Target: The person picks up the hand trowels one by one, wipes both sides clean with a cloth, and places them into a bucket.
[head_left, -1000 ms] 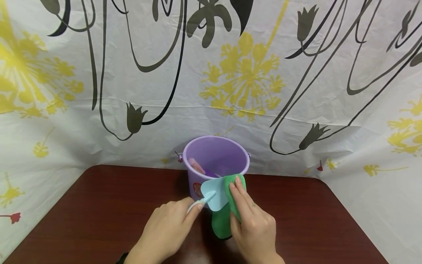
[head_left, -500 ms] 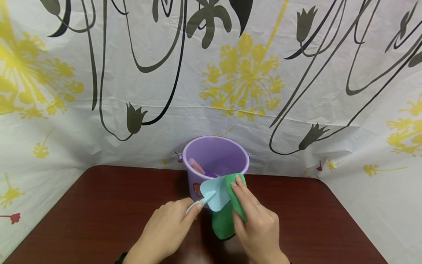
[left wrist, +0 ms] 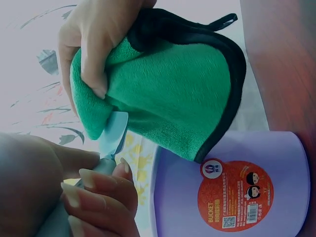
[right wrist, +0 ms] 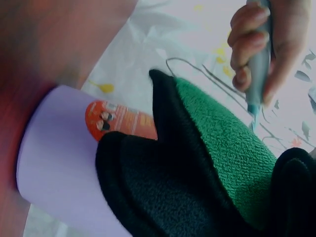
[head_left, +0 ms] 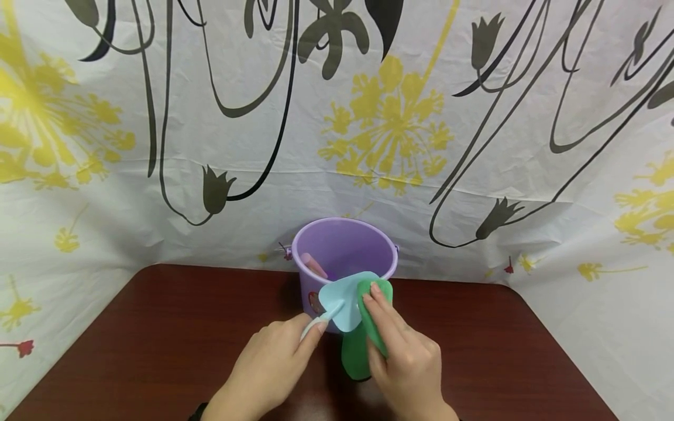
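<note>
A light-blue toy shovel [head_left: 337,297] is held by its handle in my left hand [head_left: 271,362], its blade tilted up before the bucket. My right hand [head_left: 408,362] pinches a green towel [head_left: 375,339] with black edging, folded over the right side of the blade. In the left wrist view, fingers grip the shovel handle and the towel [left wrist: 168,89] wraps the blade's far end. A loose flap of the towel hangs below the right hand. Just behind the hands stands the purple bucket [head_left: 316,286], with a pinkish item [head_left: 314,266] leaning inside; its lower end is hidden.
The bucket sits near the back of a dark red-brown table [head_left: 210,327]. A white cloth backdrop [head_left: 295,140] printed with yellow and grey flowers hangs behind and at both sides. An orange label [left wrist: 236,195] is stuck on the bucket's side.
The shovel blade has turned, so its upper edge now rises over the bucket's rim. My right hand with the towel first shifted slightly right, then back left and down along the blade.
</note>
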`<act>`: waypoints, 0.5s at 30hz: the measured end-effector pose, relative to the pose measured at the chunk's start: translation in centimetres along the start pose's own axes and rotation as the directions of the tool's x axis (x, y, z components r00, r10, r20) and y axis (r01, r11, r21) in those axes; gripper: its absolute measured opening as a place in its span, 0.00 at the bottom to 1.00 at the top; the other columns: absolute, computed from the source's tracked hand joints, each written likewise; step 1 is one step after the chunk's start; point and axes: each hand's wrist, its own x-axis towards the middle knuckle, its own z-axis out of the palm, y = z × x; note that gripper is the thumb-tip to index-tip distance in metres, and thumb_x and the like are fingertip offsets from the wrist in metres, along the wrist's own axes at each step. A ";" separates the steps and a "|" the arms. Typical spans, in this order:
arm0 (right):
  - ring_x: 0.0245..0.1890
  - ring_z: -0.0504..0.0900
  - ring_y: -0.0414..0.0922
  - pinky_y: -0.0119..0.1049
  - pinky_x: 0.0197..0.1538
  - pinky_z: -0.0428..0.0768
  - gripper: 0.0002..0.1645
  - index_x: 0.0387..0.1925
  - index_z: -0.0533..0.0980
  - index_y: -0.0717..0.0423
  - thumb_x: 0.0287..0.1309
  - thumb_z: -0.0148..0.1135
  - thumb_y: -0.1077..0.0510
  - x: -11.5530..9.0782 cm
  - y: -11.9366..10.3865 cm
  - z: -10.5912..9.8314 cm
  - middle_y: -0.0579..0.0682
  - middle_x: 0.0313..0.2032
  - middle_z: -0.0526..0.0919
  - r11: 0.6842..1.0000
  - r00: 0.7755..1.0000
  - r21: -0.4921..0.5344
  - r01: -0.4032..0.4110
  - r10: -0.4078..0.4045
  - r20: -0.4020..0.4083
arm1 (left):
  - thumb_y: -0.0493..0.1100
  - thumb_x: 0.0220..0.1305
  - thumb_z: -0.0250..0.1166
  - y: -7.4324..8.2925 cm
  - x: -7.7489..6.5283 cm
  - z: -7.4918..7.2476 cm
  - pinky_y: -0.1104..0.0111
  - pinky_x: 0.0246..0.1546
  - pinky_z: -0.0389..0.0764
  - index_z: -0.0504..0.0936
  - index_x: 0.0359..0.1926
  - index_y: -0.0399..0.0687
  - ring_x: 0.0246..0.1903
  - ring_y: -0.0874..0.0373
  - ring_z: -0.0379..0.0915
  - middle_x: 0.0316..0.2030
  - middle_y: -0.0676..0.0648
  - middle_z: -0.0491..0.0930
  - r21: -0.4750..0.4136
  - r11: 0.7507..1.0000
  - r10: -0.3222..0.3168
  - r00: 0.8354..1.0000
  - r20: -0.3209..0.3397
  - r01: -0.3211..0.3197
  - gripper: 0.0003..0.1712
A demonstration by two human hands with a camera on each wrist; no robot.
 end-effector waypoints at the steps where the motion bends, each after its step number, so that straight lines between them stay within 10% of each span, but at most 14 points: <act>1: 0.25 0.89 0.50 0.30 0.21 0.77 0.18 0.45 0.85 0.63 0.68 0.50 0.61 0.0 -0.1 0.1 0.58 0.43 0.90 1.000 1.000 -0.001 0.004 -0.004 -0.001 | 0.63 0.76 0.51 0.0 0.0 0.0 0.71 0.20 0.63 0.70 0.26 0.60 0.16 0.65 0.58 0.15 0.59 0.58 0.004 1.000 0.004 1.000 -0.001 -0.004 0.22; 15: 0.23 0.88 0.43 0.25 0.21 0.77 0.18 0.44 0.85 0.63 0.68 0.50 0.60 -1.2 -2.1 1.2 0.57 0.40 0.91 0.989 0.989 0.080 0.124 -0.129 0.070 | 0.62 0.76 0.52 0.1 -0.3 -0.1 0.69 0.18 0.61 0.69 0.27 0.57 0.15 0.62 0.57 0.14 0.57 0.58 0.035 0.999 0.005 0.996 -0.089 -0.002 0.22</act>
